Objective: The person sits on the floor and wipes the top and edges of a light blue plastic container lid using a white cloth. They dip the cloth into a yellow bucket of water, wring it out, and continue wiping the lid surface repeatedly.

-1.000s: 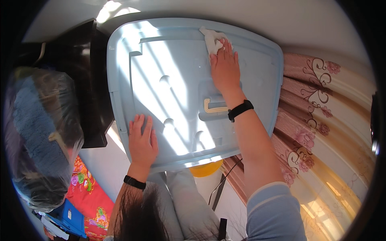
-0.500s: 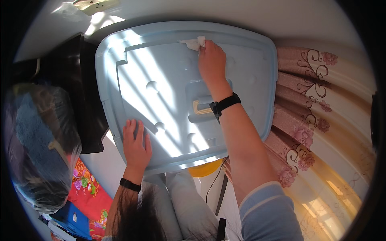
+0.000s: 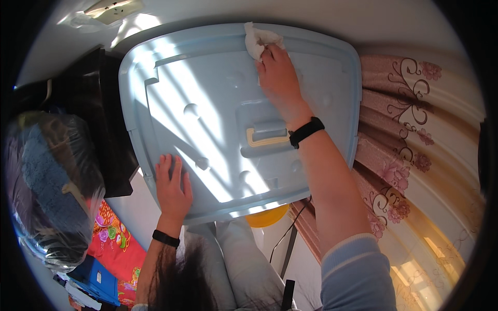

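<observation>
— Fingers first: how do yours stand?

— Your right hand (image 3: 279,78) has its fingers bunched down on a white cloth (image 3: 258,40), pinning it against the pale blue plastic lid (image 3: 207,119). Your left hand (image 3: 172,186) lies flat, fingers spread a little, gripping nothing, just pressing on the lid's surface.

— Where does the cloth lie from your fingertips?

— At eleven o'clock from your right knuckles, poking out past the fingertips, right at the lid's far rim near twelve o'clock. The right hand is the one on it; the left is well apart, down at seven o'clock of the lid near its close edge.

— And the lid's long axis?

— It runs roughly from ten o'clock to four o'clock across the view, its raised handle recess with a cream handle (image 3: 267,137) near the middle, just beside your right wrist and its black wristband (image 3: 306,131).

— What stands around it?

— Biggest, the pink patterned curtain (image 3: 415,155) at three o'clock, close against the lid's right rim. At nine o'clock a clear bag of bundled fabric (image 3: 49,181), with a dark object (image 3: 111,129) between it and the lid. Under the near edge, a yellow round thing (image 3: 267,217) at six o'clock.

— Anything in the way of the cloth?

— Nothing lies on the lid besides your two hands.
</observation>
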Action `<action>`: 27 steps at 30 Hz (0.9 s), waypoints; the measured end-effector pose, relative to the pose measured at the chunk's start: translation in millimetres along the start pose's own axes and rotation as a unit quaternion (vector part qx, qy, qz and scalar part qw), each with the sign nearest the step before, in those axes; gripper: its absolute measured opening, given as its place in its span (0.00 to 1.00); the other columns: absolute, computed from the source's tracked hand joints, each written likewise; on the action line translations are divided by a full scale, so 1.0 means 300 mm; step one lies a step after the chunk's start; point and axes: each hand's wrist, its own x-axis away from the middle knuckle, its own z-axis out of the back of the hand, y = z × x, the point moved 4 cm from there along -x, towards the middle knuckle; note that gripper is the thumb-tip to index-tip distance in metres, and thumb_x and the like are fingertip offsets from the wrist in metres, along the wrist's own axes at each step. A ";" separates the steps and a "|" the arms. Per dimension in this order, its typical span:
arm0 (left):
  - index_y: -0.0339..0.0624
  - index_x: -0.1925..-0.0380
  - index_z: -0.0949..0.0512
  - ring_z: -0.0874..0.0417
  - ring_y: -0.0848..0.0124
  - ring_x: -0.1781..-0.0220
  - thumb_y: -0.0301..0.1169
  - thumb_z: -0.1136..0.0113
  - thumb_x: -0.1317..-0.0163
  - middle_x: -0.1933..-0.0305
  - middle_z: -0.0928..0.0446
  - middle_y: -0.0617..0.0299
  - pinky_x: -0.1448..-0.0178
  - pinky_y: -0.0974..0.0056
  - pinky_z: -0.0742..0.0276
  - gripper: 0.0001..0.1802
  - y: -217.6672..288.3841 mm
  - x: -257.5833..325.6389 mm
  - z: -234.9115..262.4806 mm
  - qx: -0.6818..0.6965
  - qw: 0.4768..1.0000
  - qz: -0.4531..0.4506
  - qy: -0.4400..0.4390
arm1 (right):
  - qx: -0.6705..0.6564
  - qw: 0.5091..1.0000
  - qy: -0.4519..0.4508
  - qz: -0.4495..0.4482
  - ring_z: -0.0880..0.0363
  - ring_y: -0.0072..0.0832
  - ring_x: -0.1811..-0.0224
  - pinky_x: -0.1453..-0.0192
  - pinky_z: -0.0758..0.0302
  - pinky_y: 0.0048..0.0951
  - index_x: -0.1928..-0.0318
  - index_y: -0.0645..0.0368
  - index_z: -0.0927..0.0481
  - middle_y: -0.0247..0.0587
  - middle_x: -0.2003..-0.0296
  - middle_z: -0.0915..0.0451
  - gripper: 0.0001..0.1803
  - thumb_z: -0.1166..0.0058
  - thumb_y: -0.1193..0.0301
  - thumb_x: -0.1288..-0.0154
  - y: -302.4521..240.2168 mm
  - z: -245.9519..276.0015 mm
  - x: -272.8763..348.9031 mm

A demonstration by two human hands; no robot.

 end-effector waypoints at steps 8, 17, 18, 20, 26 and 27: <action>0.34 0.34 0.25 0.33 0.42 0.23 0.27 0.39 0.31 0.28 0.31 0.41 0.18 0.39 0.42 0.25 0.012 -0.011 0.019 0.000 1.000 -0.002 -0.008 | -0.111 0.992 0.041 -0.045 0.25 0.52 0.40 0.32 0.27 0.45 0.46 0.66 0.21 0.54 0.47 0.21 0.14 0.51 0.79 0.29 -0.092 -0.079 0.201; 0.37 0.29 0.32 0.36 0.39 0.23 0.31 0.34 0.35 0.26 0.34 0.39 0.21 0.31 0.44 0.35 0.226 -0.115 0.037 -0.038 0.999 -0.013 -0.035 | -0.084 0.981 0.062 -0.162 0.30 0.54 0.31 0.28 0.31 0.49 0.36 0.63 0.25 0.55 0.34 0.27 0.19 0.50 0.74 0.24 0.026 0.121 0.411; 0.38 0.28 0.33 0.36 0.38 0.23 0.31 0.33 0.36 0.26 0.35 0.38 0.22 0.30 0.44 0.36 0.269 -0.136 0.015 -0.030 0.998 -0.039 -0.032 | -0.051 0.984 0.116 -0.124 0.32 0.55 0.30 0.26 0.33 0.51 0.34 0.62 0.25 0.56 0.32 0.29 0.20 0.51 0.73 0.23 0.068 0.113 0.389; 0.42 0.26 0.34 0.36 0.36 0.23 0.35 0.26 0.40 0.25 0.36 0.37 0.24 0.32 0.38 0.42 0.314 -0.164 -0.042 -0.003 0.997 -0.015 -0.078 | 0.057 0.996 0.030 -0.063 0.38 0.57 0.25 0.22 0.39 0.52 0.29 0.63 0.31 0.57 0.27 0.34 0.24 0.54 0.69 0.20 0.113 0.036 0.320; 0.42 0.26 0.34 0.35 0.33 0.24 0.40 0.20 0.45 0.24 0.38 0.35 0.26 0.38 0.30 0.48 0.315 -0.168 -0.089 -0.018 0.993 -0.005 -0.115 | 0.076 0.983 0.062 -0.155 0.43 0.58 0.21 0.17 0.47 0.53 0.25 0.65 0.36 0.59 0.24 0.38 0.29 0.56 0.63 0.20 0.189 0.115 0.173; 0.40 0.27 0.33 0.35 0.32 0.25 0.40 0.21 0.44 0.24 0.37 0.34 0.27 0.35 0.30 0.47 0.313 -0.176 -0.087 0.004 0.994 -0.006 -0.107 | 0.083 0.979 0.043 -0.179 0.42 0.57 0.21 0.18 0.46 0.54 0.26 0.66 0.36 0.60 0.25 0.37 0.30 0.55 0.63 0.20 0.190 0.122 0.174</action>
